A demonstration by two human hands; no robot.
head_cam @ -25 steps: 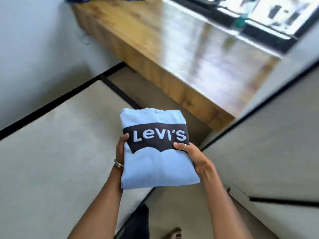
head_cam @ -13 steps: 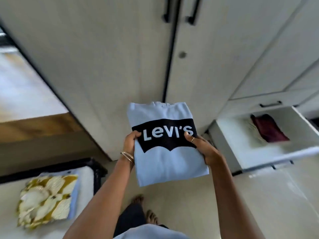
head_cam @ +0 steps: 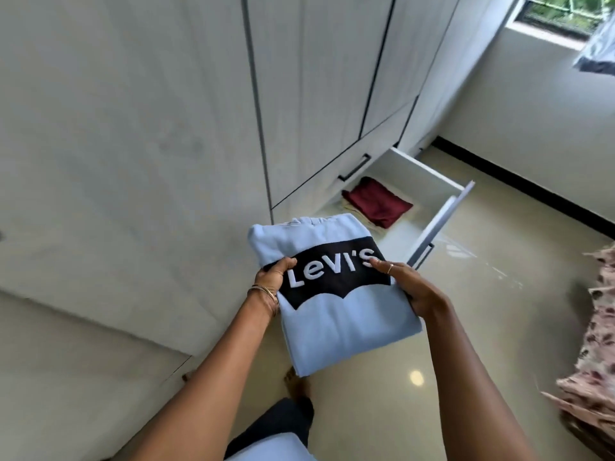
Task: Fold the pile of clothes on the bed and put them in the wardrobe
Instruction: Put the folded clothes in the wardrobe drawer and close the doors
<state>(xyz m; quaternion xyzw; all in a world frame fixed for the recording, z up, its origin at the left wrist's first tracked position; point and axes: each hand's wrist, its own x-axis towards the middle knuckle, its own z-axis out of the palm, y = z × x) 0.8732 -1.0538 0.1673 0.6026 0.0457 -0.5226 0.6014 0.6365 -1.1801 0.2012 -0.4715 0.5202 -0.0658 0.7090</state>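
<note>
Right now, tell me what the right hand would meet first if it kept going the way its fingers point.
The right hand points up-left across the folded blue sweatshirt it grips; past that, probably the left hand on the opposite edge, though depth is unclear.

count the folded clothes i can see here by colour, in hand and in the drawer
Light blue: 1, the folded Levi's top held by the left hand and right hand.
Maroon: 1, the folded garment in the open drawer.
Cream: 1, the folded piece under the maroon one, mostly hidden.
Total: 3
</note>
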